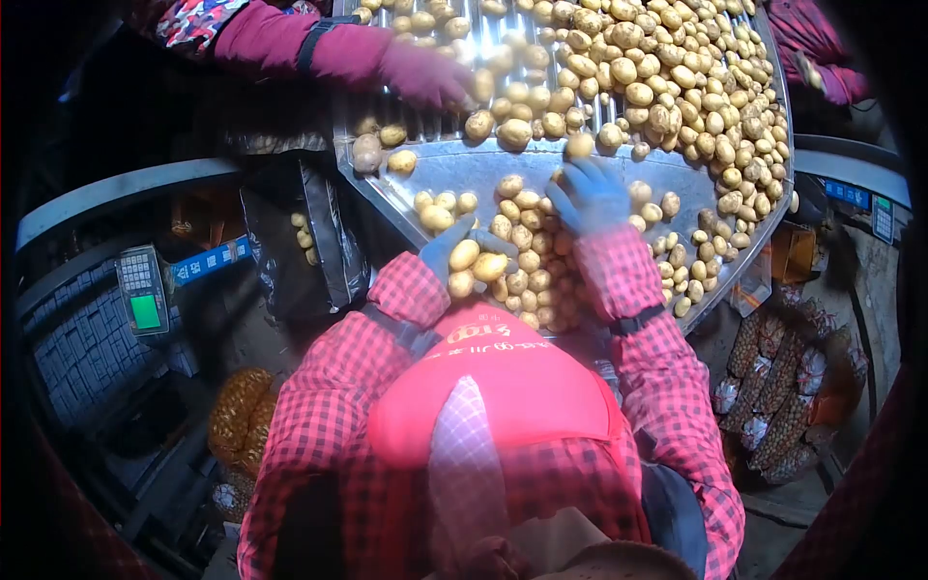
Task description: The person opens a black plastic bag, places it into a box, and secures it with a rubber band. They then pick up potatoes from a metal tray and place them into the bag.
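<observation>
My left hand (452, 249), in a blue-grey glove, curves around several potatoes (464, 255) at the near edge of the metal table (474, 159). My right hand (592, 193), in a blue glove, reaches forward on the metal surface, its fingertips by a single potato (579, 145); whether it grips that potato is unclear. Between my two hands lies a heap of potatoes (530, 237). Smaller groups of potatoes (681, 275) rest to the right of my right forearm.
A large pile of potatoes (677, 87) covers the rollers at the back right. A co-worker's gloved hand (430, 75) reaches in from the upper left; another person's sleeve (807, 43) shows upper right. Scales (143, 290), a black bag (304, 242) and filled net sacks (778, 387) stand around.
</observation>
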A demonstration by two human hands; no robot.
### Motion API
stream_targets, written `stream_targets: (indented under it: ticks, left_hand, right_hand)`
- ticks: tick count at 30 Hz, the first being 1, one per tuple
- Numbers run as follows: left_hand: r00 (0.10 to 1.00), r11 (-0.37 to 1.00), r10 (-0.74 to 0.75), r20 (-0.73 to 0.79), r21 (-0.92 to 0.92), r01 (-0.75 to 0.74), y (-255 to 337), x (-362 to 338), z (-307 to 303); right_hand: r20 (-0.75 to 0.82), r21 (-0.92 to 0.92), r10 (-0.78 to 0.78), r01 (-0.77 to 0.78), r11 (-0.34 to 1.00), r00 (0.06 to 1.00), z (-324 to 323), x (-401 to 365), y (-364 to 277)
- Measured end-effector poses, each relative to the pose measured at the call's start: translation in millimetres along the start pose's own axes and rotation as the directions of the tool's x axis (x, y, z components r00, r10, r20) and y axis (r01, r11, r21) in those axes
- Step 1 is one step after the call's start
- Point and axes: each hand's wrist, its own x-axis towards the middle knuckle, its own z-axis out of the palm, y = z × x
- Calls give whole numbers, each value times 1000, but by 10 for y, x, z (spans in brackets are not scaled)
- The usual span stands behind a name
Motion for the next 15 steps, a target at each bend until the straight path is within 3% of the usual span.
stream_targets:
  ticks: [2, 5, 6, 7, 8, 10, 11, 12, 14, 15]
  left_hand:
    - [999, 999, 33, 3, -14, -33, -3, 19, 24]
    - [999, 999, 37, 27, 34, -38, 86, -24, -103]
    - [997, 995, 7, 71, 100, -14, 120, -38, -149]
    - [995, 996, 83, -55, -25, -84, 62, -16, -132]
    - [994, 995, 91, -59, -27, -92, 55, -52, -169]
    - [985, 977, 123, 118, -187, -100, 11, -126, -217]
    - [984, 977, 124, 126, -188, -99, -10, -151, -226]
    - [962, 982, 188, 199, -31, -185, -33, -180, -238]
    - [893, 892, 272, 359, 254, -375, -46, -227, -297]
    - [904, 958, 195, 381, 122, -258, -41, -234, -349]
  right_hand:
    - [110, 265, 73, -100, 959, 991, -61, 407, -281]
    - [152, 251, 5, -43, 967, 988, 488, 835, -385]
    - [245, 178, 83, -129, 975, 966, 580, 932, -446]
    - [327, 92, 166, -207, 974, 930, 614, 1002, -502]
    - [326, 97, 158, -199, 975, 932, 609, 1014, -511]
    - [459, 154, 140, -234, 960, 877, 530, 953, -406]
    - [427, 185, 111, -207, 961, 897, 596, 912, -359]
    - [426, 178, 112, -204, 963, 898, 621, 866, -330]
    - [376, 387, 10, -166, 907, 927, 438, 659, -433]
    - [432, 482, -49, -185, 856, 900, 194, 622, -612]
